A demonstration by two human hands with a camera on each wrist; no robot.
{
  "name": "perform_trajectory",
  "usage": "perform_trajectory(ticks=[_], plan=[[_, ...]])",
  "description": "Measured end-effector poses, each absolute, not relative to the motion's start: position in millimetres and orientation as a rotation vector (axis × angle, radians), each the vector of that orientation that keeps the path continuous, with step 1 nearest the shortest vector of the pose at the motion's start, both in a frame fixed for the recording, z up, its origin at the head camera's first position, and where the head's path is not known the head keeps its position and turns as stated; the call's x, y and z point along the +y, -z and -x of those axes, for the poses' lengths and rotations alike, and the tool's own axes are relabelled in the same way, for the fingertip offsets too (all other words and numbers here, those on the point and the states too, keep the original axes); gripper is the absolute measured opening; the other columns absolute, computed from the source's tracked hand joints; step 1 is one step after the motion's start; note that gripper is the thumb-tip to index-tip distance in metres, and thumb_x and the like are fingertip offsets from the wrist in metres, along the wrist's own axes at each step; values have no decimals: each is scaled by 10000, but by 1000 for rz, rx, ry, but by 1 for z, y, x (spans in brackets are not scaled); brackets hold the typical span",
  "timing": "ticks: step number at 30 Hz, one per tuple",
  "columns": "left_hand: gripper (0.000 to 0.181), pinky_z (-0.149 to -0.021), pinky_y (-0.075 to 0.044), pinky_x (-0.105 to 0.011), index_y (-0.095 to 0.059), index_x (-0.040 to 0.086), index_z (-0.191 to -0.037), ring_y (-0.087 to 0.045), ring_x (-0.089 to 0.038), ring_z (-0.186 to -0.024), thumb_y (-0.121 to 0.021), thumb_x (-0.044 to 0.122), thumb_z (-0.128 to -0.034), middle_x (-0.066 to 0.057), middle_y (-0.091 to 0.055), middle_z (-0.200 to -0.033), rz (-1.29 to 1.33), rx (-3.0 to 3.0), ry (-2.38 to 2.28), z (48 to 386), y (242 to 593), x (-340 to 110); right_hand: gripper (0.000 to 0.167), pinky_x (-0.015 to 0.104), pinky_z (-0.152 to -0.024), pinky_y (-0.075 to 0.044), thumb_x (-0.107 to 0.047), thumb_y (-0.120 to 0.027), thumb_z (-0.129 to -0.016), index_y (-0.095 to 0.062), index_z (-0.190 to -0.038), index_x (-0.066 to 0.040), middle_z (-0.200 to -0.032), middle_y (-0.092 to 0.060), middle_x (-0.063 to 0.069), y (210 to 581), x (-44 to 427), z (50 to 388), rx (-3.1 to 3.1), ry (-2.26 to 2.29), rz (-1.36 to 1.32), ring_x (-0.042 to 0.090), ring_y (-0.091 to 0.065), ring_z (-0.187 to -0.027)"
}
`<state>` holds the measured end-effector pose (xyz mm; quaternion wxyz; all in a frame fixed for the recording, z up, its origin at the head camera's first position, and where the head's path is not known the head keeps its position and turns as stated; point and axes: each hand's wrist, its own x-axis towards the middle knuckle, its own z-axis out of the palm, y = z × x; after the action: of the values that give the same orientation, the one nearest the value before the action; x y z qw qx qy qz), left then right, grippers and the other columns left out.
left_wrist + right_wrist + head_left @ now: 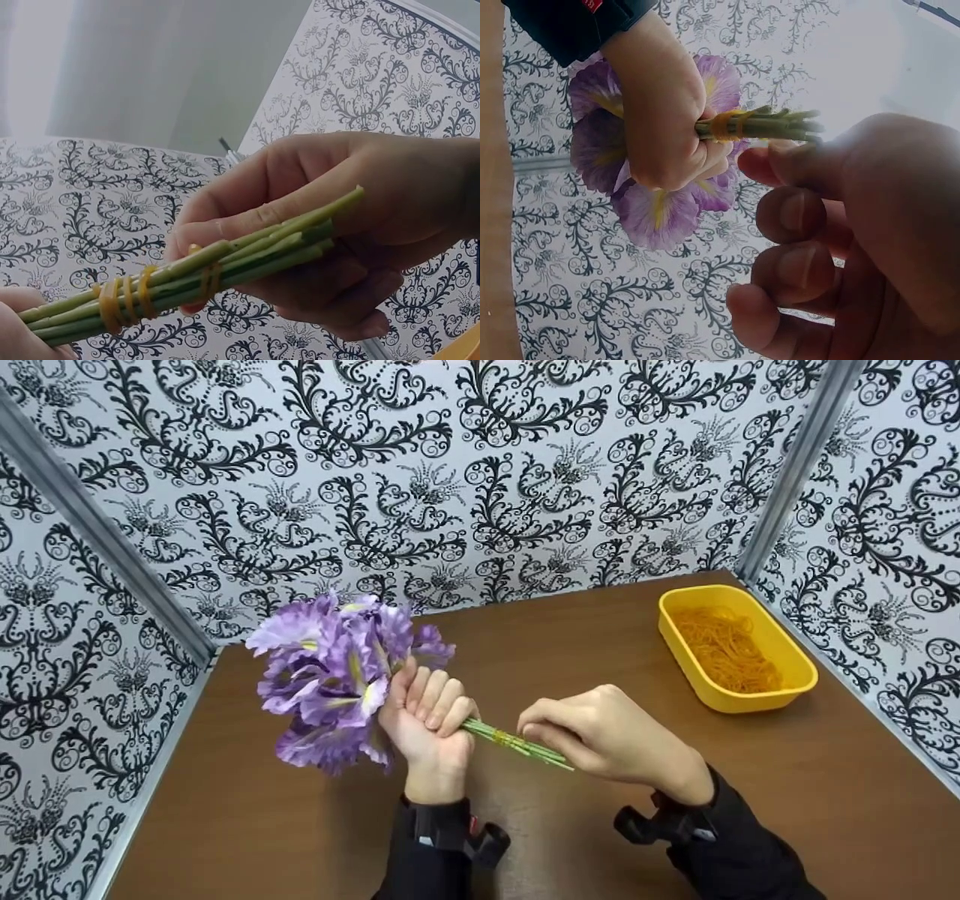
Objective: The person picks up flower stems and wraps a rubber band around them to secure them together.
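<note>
My left hand [433,724] grips a bunch of artificial purple irises [322,682] just below the blooms, which lean to the left. From that fist the green stems [259,259] point out to the right. Yellow rubber bands [129,300] are wound round the stems in several turns. Nearer the cut ends, one more loop of rubber band [212,279] crosses them. There my right hand [611,735] has thumb and index finger brought together against the stems, pinching this rubber band. Its other fingers are curled below, as the right wrist view shows.
A yellow plastic tub [795,682] with many loose rubber bands [726,652] stands at the back right of the brown table [247,825]. Patterned black-and-white panels [480,472] in grey metal frames enclose the back and sides.
</note>
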<state>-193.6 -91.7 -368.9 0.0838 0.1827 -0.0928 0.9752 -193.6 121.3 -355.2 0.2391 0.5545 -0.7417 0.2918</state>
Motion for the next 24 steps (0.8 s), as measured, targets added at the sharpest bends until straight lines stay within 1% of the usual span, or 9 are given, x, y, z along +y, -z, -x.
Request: perform_trajectory(ticks=[5, 9, 12, 14, 16, 18, 20, 22, 24], plan=[[477, -361, -158, -165, -225, 229, -600, -167, -37, -419, -527, 136, -958, 107, -199, -509, -504, -259, -2951, 195, 370, -90, 65, 141, -549, -456, -165, -630, -1013, -693, -1021, -182, -831, -661, -131, 355, 123, 193, -2107, -830, -1484, -32, -536, -632], [476, -362, -150, -163, -230, 226, -598, -160, -37, -422, -524, 140, -962, 106, -202, -507, -478, -267, -2989, 195, 370, -87, 77, 132, -541, -417, -190, -637, -1012, -698, -1059, -198, -818, -631, -164, 354, 123, 191, -2183, -862, -1477, -46, -496, -624], [470, -366, -144, -163, -233, 222, -597, -156, -38, -424, -505, 147, -973, 103, -204, -506, -457, -278, -3013, 196, 371, -85, 172, 131, -529, -387, -255, -659, -1001, -699, -1157, -195, -774, -591, -172, 355, 122, 189, -2223, -838, -1478, -45, -465, -598], [468, -367, -140, -163, -241, 217, -592, -153, -40, -424, -497, 151, -978, 100, -208, -502, -433, -280, -3032, 196, 371, -83, 262, 143, -538, -403, -306, -662, -997, -690, -1229, -189, -766, -581, -167, 357, 120, 188, -2252, -787, -1471, -43, -469, -601], [467, -367, -136, -162, -257, 210, -583, -152, -39, -422, -493, 153, -982, 98, -216, -496, -410, -275, -3052, 196, 371, -82, 318, 165, -551, -429, -342, -648, -1002, -678, -1277, -187, -775, -589, -163, 359, 118, 186, -2284, -733, -1462, -38, -484, -610], [467, -365, -133, -158, -267, 206, -578, -148, -35, -422, -485, 158, -989, 97, -220, -493, -394, -259, -3072, 196, 371, -81, 295, 181, -551, -441, -357, -617, -1018, -687, -1249, -188, -778, -591, -163, 359, 117, 184, -2331, -700, -1452, -32, -493, -609], [470, -365, -132, -155, -268, 205, -577, -146, -33, -423, -477, 165, -996, 97, -219, -492, -389, -243, -3085, 196, 372, -80, 250, 190, -535, -430, -367, -577, -1038, -694, -1178, -196, -756, -568, -170, 359, 116, 181, -2389, -671, -1437, -24, -486, -593], [470, -366, -130, -150, -251, 207, -584, -144, -31, -421, -463, 171, -1002, 98, -210, -495, -395, -224, -3086, 196, 372, -79, 214, 190, -501, -392, -366, -542, -1055, -675, -1076, -201, -701, -504, -172, 359, 116, 179, -2446, -652, -1421, -16, -450, -557], [468, -366, -131, -148, -240, 207, -589, -143, -30, -422, -453, 174, -1004, 97, -206, -497, -398, -212, -3079, 197, 373, -78, 222, 188, -474, -348, -370, -508, -1068, -635, -997, -202, -665, -441, -173, 359, 116, 177, -2492, -620, -1401, -12, -407, -531]])
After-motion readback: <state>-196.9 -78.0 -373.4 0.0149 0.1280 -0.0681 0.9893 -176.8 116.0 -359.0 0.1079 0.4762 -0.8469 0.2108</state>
